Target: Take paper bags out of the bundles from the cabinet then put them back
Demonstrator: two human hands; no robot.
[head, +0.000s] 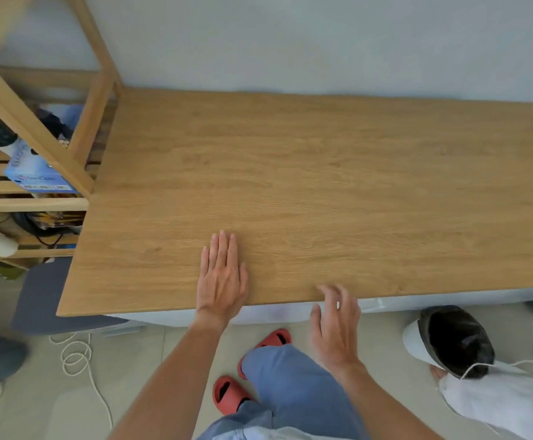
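Note:
My left hand [222, 276] lies flat, palm down, on the wooden top [322, 185] of the white cabinet [271, 314], close to its near edge, fingers together and extended. My right hand [335, 325] hovers just off the near edge, fingers spread and slightly curled, a little blurred, holding nothing. No paper bags or bundles are visible. The cabinet's white front shows only as a thin strip below the top.
A wooden shelf unit [36, 131] with a blue box [36, 176] and clutter stands at the left. A person in white with a visor [455, 344] crouches at the lower right. A white cord [78, 360] and red slippers [230, 395] are on the floor.

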